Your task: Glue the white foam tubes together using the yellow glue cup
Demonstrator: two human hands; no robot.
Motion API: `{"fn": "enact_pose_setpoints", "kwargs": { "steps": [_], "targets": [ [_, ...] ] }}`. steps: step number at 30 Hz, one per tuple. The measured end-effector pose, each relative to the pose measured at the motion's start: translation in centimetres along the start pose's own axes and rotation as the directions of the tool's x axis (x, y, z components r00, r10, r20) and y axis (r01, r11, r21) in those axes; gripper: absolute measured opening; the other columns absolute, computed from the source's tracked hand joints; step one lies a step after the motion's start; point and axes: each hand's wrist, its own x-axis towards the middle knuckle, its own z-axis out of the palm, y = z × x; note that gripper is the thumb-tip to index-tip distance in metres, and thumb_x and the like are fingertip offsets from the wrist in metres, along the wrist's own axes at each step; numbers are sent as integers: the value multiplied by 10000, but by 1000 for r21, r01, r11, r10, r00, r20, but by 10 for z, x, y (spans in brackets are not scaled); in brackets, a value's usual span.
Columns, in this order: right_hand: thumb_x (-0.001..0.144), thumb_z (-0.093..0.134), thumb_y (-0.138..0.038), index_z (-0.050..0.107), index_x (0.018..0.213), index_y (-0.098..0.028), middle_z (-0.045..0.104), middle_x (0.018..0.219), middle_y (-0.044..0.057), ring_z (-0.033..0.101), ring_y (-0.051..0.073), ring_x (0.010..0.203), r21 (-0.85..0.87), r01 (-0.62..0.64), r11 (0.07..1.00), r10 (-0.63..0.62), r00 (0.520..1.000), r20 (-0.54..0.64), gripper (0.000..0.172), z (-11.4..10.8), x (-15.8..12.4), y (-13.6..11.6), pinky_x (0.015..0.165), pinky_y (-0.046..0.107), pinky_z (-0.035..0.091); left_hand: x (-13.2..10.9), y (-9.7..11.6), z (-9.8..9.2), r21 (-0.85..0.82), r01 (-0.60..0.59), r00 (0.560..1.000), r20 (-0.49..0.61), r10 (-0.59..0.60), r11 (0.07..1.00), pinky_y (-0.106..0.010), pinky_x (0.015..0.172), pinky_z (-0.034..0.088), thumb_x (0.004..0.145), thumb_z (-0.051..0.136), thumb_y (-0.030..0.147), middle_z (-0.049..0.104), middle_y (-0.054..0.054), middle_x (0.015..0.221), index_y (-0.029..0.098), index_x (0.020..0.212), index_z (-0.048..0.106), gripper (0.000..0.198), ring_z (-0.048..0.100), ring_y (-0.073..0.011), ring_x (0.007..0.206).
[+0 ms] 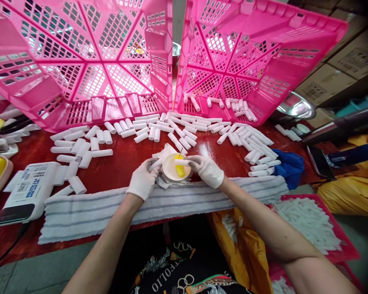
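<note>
My left hand [143,179], in a white glove, is closed on a short white tube [155,165] at the left side of a small white bowl [168,173]. My right hand [209,170], also gloved, pinches the end of another white tube [182,162] and holds it level over the bowl. Inside the bowl lies a yellow piece [180,170], partly covered by that tube; a thin dark stick rises beside it. Crumpled white paper or cloth [167,151] sits under the bowl. Many loose white tubes [155,132] lie beyond my hands on the red table [122,163].
Two pink baskets [102,61] stand tipped on their sides at the back. A striped towel [104,208] lines the front edge. To the left are a white device [33,190] and a yellow-filled dish [8,179]. A red tray of tubes [345,241] stands low at right.
</note>
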Motion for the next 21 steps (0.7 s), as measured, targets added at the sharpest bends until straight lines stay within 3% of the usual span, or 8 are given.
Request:
{"fn": "enact_pose_setpoints", "kwargs": {
  "steps": [4,7,13,18,21],
  "targets": [
    [826,542,-372,647,1053,-203,671,897,54,614,150,798,-195,132,972,-142,989,-40,302,-5,-1,10,756,273,480,-1,2,0,-24,8,1000,3,-8,1000,-324,784,491,760,545,431,654,-87,990,168,1113,553,440,623,-200,846],
    [811,564,-353,676,996,-238,647,757,36,584,138,698,-347,191,918,-206,979,-7,245,-7,-2,19,705,263,470,-1,3,0,-53,27,1000,3,-27,998,-318,780,492,749,556,436,659,-86,982,166,1104,558,445,623,-199,847],
    [846,508,-368,602,1121,-226,652,938,45,607,154,816,-328,137,935,-186,975,-124,324,2,-13,20,751,272,480,1,-1,1,-55,20,1000,6,-20,998,-317,772,493,744,560,453,662,-90,978,162,1106,558,465,625,-200,838],
    [845,510,-355,680,921,-216,627,725,30,578,138,653,-404,191,895,-218,976,-22,233,3,-16,20,675,270,466,1,0,1,-54,16,1000,18,-15,998,-318,765,495,746,559,447,660,-94,987,161,1102,558,456,626,-197,826],
    [796,577,-378,656,1000,-209,640,836,47,603,153,727,-370,144,918,-189,978,-88,276,5,-17,19,709,276,478,0,2,1,-60,25,1000,19,-24,998,-318,744,499,749,553,452,664,-90,961,164,1104,553,457,628,-198,813]
  ]
}}
